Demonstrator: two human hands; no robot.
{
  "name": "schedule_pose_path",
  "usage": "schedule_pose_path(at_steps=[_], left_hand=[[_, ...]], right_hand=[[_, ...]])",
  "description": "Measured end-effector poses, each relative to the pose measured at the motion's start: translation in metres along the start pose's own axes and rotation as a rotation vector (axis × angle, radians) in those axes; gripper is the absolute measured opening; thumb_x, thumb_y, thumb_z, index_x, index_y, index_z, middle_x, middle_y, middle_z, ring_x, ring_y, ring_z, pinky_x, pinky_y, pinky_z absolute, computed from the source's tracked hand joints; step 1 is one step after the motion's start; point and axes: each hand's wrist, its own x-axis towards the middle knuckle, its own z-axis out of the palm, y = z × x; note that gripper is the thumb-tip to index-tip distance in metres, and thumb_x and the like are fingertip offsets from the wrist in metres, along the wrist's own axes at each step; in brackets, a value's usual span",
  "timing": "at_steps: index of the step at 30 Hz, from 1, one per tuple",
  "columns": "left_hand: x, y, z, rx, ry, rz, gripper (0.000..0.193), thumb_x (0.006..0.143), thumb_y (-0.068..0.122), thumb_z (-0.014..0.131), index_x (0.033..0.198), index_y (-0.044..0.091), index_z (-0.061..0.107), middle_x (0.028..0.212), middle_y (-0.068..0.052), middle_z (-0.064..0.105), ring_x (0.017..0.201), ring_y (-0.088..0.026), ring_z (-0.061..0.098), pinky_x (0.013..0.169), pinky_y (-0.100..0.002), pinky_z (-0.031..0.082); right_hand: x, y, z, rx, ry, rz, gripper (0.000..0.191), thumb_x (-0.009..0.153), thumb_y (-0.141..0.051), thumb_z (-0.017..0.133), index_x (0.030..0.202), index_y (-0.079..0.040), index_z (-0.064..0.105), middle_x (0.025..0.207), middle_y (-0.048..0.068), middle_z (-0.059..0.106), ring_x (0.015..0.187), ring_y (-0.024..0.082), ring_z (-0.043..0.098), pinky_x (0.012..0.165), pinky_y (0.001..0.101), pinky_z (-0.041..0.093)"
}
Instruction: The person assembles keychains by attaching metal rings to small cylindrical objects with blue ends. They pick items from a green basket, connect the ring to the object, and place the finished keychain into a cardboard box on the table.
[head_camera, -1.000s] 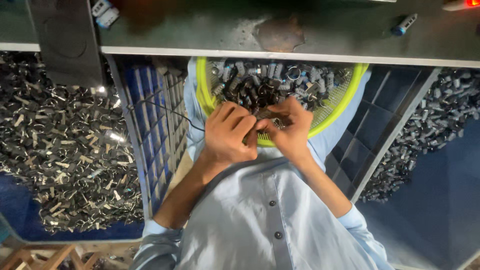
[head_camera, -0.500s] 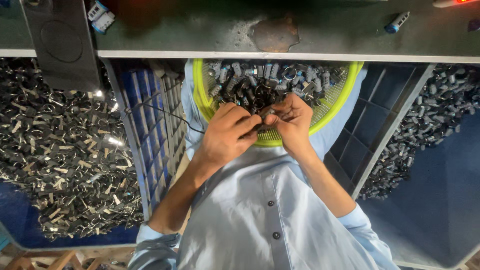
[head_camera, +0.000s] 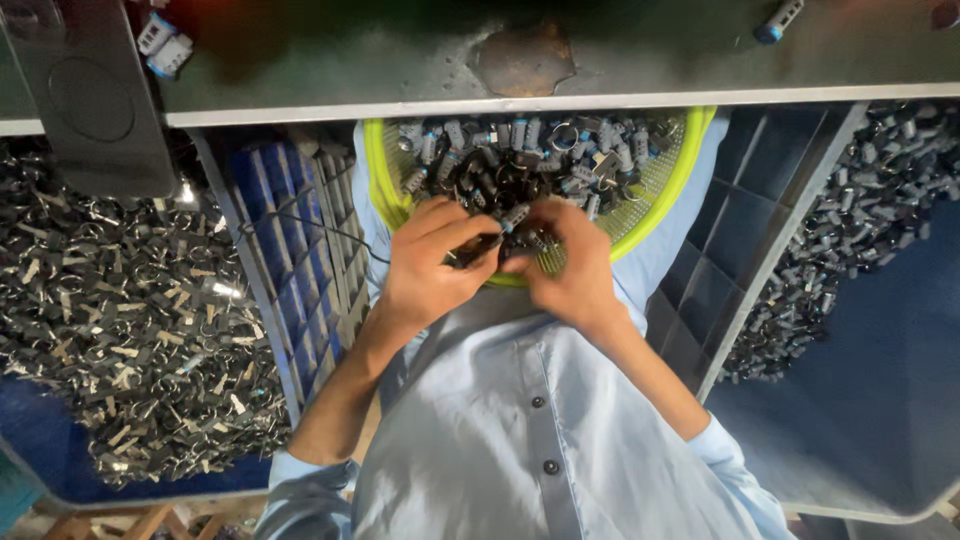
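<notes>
A round yellow-green mesh basket (head_camera: 676, 178) rests on my lap, filled with several small dark and silvery metal parts (head_camera: 520, 155). My left hand (head_camera: 430, 268) and my right hand (head_camera: 570, 265) meet at the basket's near rim, fingers pinched together on one small dark part (head_camera: 497, 245) between them. The part is mostly hidden by my fingertips. My light blue shirt fills the lower middle of the view.
A grey workbench edge (head_camera: 560, 100) runs across the top with a rusty patch (head_camera: 524, 60) and small blue-tipped pieces. A big heap of shiny metal pieces (head_camera: 120, 330) lies at left, a smaller heap (head_camera: 840, 230) at right. Blue crates (head_camera: 300, 270) flank my legs.
Both hands have shifted slightly toward me along the basket's near rim, still pinched together on the small part. The view has moved a little.
</notes>
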Motion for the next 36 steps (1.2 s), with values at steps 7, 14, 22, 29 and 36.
schedule_pose_path(at_steps=[7,14,22,29,36], left_hand=[[-0.005,0.011,-0.037,-0.378,-0.123,0.044,0.028,0.065,0.010,0.087,0.080,0.010,0.063,0.113,-0.010,0.063,0.106,-0.028,0.062,0.093,-0.039,0.050],[0.004,0.011,-0.023,-0.056,-0.206,0.171,0.033,0.073,0.017,0.089,0.097,0.011,0.068,0.114,-0.006,0.068,0.110,-0.030,0.061,0.096,-0.042,0.047],[0.004,0.015,-0.013,0.106,-0.154,0.164,0.038,0.070,0.016,0.087,0.102,0.008,0.068,0.116,-0.009,0.067,0.114,-0.032,0.060,0.098,-0.045,0.046],[0.015,0.005,-0.003,0.048,-0.022,0.250,0.031,0.075,0.003,0.084,0.101,0.007,0.066,0.106,-0.007,0.069,0.103,-0.029,0.067,0.092,-0.040,0.054],[0.017,-0.003,0.006,-0.129,0.005,0.160,0.031,0.069,0.003,0.085,0.095,0.003,0.069,0.095,-0.010,0.070,0.093,-0.028,0.068,0.082,-0.037,0.056]], right_hand=[[-0.001,0.001,0.008,-0.015,-0.013,-0.066,0.024,0.081,0.014,0.066,0.096,-0.004,0.066,0.102,0.009,0.074,0.093,0.030,0.074,0.081,0.0365,0.061],[0.001,-0.003,-0.001,-0.005,-0.134,-0.019,0.033,0.075,0.006,0.076,0.105,0.001,0.065,0.106,0.016,0.069,0.098,0.036,0.068,0.084,0.0426,0.055],[-0.010,0.006,0.011,-0.174,0.041,-0.118,0.036,0.071,0.018,0.064,0.103,0.001,0.064,0.092,0.016,0.067,0.086,0.038,0.063,0.075,0.0451,0.052],[-0.009,0.014,0.018,0.071,0.222,-0.048,0.032,0.083,0.026,0.051,0.104,0.003,0.057,0.104,0.017,0.071,0.084,0.026,0.073,0.075,0.0321,0.059],[-0.010,0.012,0.019,0.201,0.225,0.164,0.029,0.085,0.023,0.062,0.107,0.005,0.057,0.104,0.016,0.075,0.089,0.019,0.078,0.076,0.0277,0.062]])
